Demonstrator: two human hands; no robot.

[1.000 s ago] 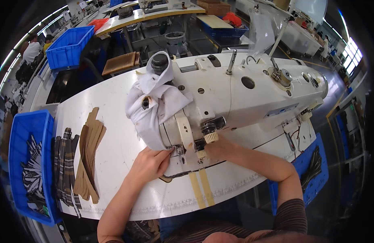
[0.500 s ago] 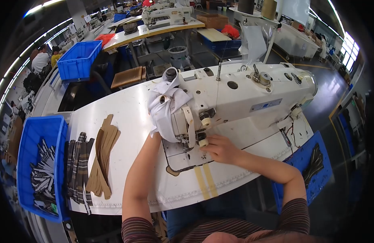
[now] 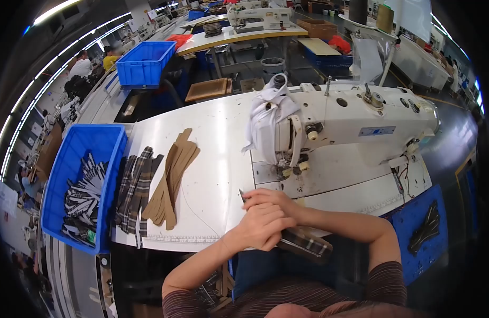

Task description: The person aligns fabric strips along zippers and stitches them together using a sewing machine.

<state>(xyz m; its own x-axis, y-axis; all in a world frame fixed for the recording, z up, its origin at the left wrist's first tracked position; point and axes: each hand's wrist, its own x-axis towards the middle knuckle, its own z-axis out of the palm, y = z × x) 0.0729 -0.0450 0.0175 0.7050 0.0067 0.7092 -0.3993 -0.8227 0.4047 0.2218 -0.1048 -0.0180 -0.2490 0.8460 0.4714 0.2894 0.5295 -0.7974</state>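
Observation:
My two hands are together above the front edge of the sewing table, and they overlap. My left hand (image 3: 264, 227) is closed round a dark plaid fabric strip (image 3: 310, 244), which sticks out to the right below it. Just behind it my right hand (image 3: 279, 200) has its fingers curled. A small dark pointed tip (image 3: 241, 195) shows beside those fingers; I cannot tell what it belongs to. The white sewing machine (image 3: 355, 127) stands beyond my hands, with a white cloth (image 3: 268, 114) wrapped round its head end.
Brown fabric strips (image 3: 173, 183) and plaid strips (image 3: 134, 188) lie on the table (image 3: 218, 159) at left. A blue bin (image 3: 117, 175) beside them holds many striped pieces. On the right is a blue tray (image 3: 408, 244) with a dark bundle. People sit at far left.
Both hands have left the machine's needle area and come together nearer my body. A plaid strip now shows at my left hand. The view has shifted left.

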